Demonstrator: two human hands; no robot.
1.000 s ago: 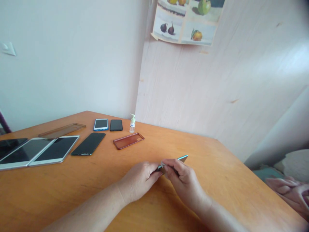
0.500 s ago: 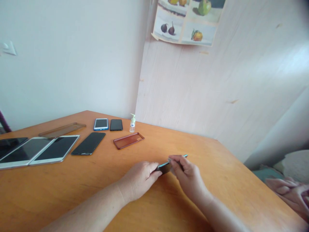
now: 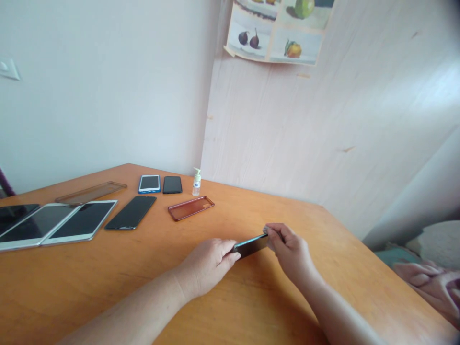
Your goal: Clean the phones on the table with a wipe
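Note:
A smartphone (image 3: 251,245) with a dark face and a bluish edge is held tilted on its side above the table. My left hand (image 3: 210,266) grips its left end between thumb and fingers. At the right end, my right hand (image 3: 289,249) is closed in a pinch on a small whitish cloth (image 3: 266,230), pressed against the phone's upper edge. Most of the cloth is hidden by the fingers. Beyond the hands lies a reddish clear phone case (image 3: 191,209), and behind it stands a small pump bottle (image 3: 196,183).
On the wooden table (image 3: 143,292), a black phone (image 3: 131,213), two smaller phones, one blue-edged (image 3: 149,183) and one dark (image 3: 172,185), and a brownish clear case (image 3: 91,192) lie to the left. White tablets (image 3: 81,223) sit further left. Walls border the back.
My right hand has slid rightward along the phone's upper edge with the cloth, uncovering more of the dark face. My left hand keeps its grip. The view has shifted very slightly.

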